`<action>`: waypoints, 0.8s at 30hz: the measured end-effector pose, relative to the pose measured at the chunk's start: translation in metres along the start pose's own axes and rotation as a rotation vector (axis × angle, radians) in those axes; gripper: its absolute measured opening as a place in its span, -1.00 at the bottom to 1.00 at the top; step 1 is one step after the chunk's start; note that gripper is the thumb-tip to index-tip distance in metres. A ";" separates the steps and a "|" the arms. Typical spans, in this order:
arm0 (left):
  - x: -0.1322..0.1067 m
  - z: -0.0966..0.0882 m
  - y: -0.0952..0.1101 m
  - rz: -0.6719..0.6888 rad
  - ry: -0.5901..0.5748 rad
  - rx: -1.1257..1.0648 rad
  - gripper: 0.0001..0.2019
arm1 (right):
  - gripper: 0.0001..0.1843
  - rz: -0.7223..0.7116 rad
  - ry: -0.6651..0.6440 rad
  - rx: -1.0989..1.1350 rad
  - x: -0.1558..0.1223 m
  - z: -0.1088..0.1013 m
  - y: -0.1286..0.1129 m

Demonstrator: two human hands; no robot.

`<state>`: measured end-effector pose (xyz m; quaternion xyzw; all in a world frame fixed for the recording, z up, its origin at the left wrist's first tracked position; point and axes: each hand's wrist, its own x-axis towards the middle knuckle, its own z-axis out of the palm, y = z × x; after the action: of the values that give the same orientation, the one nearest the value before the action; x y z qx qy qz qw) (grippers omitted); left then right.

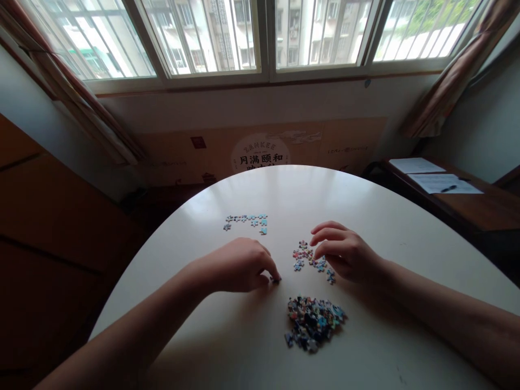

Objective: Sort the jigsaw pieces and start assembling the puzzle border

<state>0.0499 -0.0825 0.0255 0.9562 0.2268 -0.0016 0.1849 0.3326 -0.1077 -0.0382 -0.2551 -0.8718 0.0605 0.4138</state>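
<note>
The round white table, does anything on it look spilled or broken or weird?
Nothing stands out as odd. The multicoloured heap of small jigsaw pieces is jumbled, but it lies bunched together on the round white table, as loose pieces often do. Tiny damage would be too small to see.

Single head-worn cam, looking forward and down over a white round-edged table [227, 341], facing the barred windows [211, 32] on the far side. Wide view, jigsaw pile [314, 325] pretty near, windows well off.
</note>
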 end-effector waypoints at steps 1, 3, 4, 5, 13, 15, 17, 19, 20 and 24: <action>-0.002 -0.004 -0.003 -0.028 0.010 0.029 -0.65 | -0.69 -0.002 -0.001 0.004 0.000 0.001 0.000; -0.006 -0.008 -0.012 -0.079 0.053 0.096 -0.70 | -0.69 -0.002 0.001 0.012 -0.001 0.001 0.001; -0.007 -0.009 -0.017 -0.105 0.075 0.132 -0.72 | -0.68 0.000 0.002 0.015 -0.001 0.002 0.002; -0.008 -0.009 -0.022 -0.137 0.096 0.168 -0.73 | -0.68 0.002 0.004 0.017 -0.001 0.002 0.002; -0.014 -0.004 -0.059 -0.471 0.245 0.411 -0.84 | -0.69 -0.018 -0.018 0.020 -0.001 0.002 0.003; -0.012 -0.002 -0.063 -0.517 0.273 0.450 -0.82 | -0.69 -0.014 -0.015 0.010 0.000 0.001 0.003; -0.010 0.001 -0.065 -0.542 0.289 0.479 -0.79 | -0.69 -0.015 -0.004 -0.002 0.000 0.001 0.003; -0.008 0.004 -0.067 -0.555 0.308 0.494 -0.76 | -0.69 -0.017 0.003 -0.010 0.000 0.001 0.003; -0.008 0.005 -0.068 -0.559 0.318 0.497 -0.75 | -0.70 -0.017 0.002 -0.011 0.000 0.001 0.003; -0.007 0.008 -0.071 -0.555 0.344 0.495 -0.75 | -0.70 -0.009 -0.010 -0.010 -0.002 0.001 0.005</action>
<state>0.0136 -0.0300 -0.0065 0.8606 0.4966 0.0541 -0.0990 0.3342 -0.1041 -0.0418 -0.2531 -0.8753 0.0558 0.4083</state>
